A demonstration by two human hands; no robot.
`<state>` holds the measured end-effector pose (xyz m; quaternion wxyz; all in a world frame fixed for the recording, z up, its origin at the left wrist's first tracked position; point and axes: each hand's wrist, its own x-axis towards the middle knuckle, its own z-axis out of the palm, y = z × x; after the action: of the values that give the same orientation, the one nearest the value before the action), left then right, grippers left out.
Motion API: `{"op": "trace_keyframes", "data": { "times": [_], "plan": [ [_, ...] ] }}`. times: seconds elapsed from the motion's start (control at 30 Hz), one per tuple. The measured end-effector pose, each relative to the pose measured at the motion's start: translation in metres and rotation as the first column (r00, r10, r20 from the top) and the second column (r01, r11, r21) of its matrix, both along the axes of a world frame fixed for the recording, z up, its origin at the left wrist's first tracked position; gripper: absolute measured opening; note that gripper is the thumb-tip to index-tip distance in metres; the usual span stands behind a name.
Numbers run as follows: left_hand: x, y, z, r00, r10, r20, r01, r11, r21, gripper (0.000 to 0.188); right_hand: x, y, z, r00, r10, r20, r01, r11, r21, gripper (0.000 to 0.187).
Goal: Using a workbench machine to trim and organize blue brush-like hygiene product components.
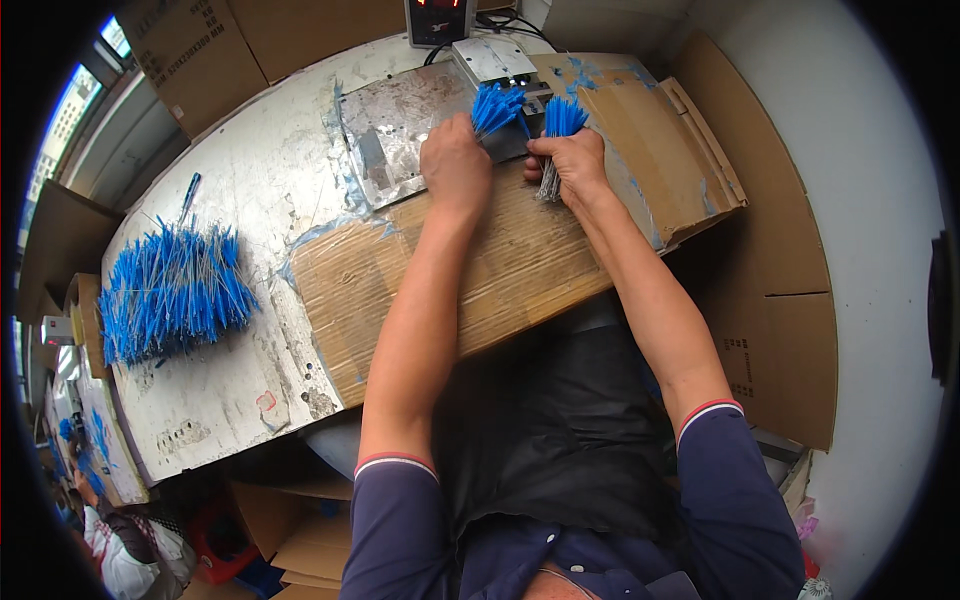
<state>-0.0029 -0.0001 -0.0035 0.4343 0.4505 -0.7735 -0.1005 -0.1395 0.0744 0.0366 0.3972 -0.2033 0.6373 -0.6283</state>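
My left hand [457, 165] is closed round a bundle of blue-ended wires [496, 108], its blue tips fanning out above the fist. A second bundle of blue-ended wires [565, 118] stands in my right hand [572, 160], with grey wire ends showing below the fingers. Between thumb and forefinger of that hand, a single blue piece [524, 127] seems to be pinched, pointing towards the left bundle. Just beyond both hands sits a small metal machine [495, 62] with a dark front. Its working part is partly hidden by the bundles.
A large pile of blue-ended wires [178, 292] lies on the worn white table [290, 215] at left, beside a pen [190, 192]. Cardboard [400, 270] covers the near edge; a metal plate [400, 105] lies beyond. A box with a red display [438, 22] stands behind. Another person [125, 550] is at lower left.
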Motion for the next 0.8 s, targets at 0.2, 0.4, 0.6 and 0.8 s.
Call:
{"op": "trace_keyframes", "data": {
  "times": [0.2, 0.4, 0.6, 0.8],
  "plan": [
    [-0.002, -0.002, -0.002, 0.987, 0.136, -0.089, -0.130, 0.989, 0.065, 0.011, -0.004, -0.011, -0.003, 0.999, -0.021, -0.040, 0.023, 0.998, 0.051, 0.011],
    [-0.001, -0.003, -0.002, 0.980, 0.146, -0.138, -0.135, 0.987, 0.083, 0.014, 0.002, -0.025, 0.001, 0.996, -0.084, -0.033, 0.086, 0.994, 0.066, 0.013],
    [0.001, -0.006, -0.004, 0.981, 0.114, -0.155, -0.122, 0.992, -0.044, 0.014, 0.006, -0.026, 0.003, 0.994, -0.105, -0.031, 0.107, 0.992, 0.072, 0.011],
    [-0.001, -0.005, -0.006, 0.990, 0.044, -0.132, -0.035, 0.997, 0.072, 0.016, -0.004, -0.021, -0.006, 0.978, -0.081, 0.193, 0.094, 0.994, -0.058, 0.009]
  ]
}}
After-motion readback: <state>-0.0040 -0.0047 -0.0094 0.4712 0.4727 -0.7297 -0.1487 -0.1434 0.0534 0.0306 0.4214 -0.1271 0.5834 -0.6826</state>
